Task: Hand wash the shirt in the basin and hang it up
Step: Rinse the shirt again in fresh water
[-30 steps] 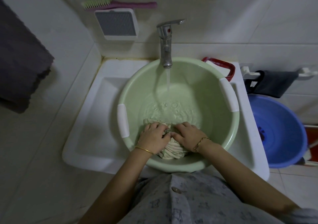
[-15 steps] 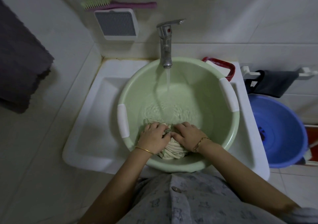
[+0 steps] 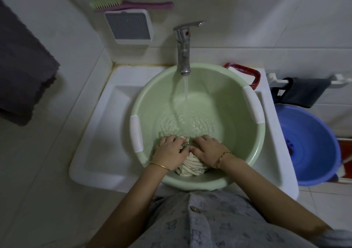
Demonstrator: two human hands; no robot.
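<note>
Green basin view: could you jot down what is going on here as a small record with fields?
Place: green basin sitting in a white sink
Tap: tap running, stream falling into the basin
Water: shallow and rippling
Shirt: cream shirt bunched at the basin's near side
Hands: left hand and right hand both grip the bunched cloth
Nearby: blue basin to the right; brush above the tap

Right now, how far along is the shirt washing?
Early. Done: the shirt is bunched in the green basin, which holds shallow water. In hand: the tap runs while the left hand and right hand grip the wad by the near wall. Left: finishing the wash, wringing, hanging up.
</note>
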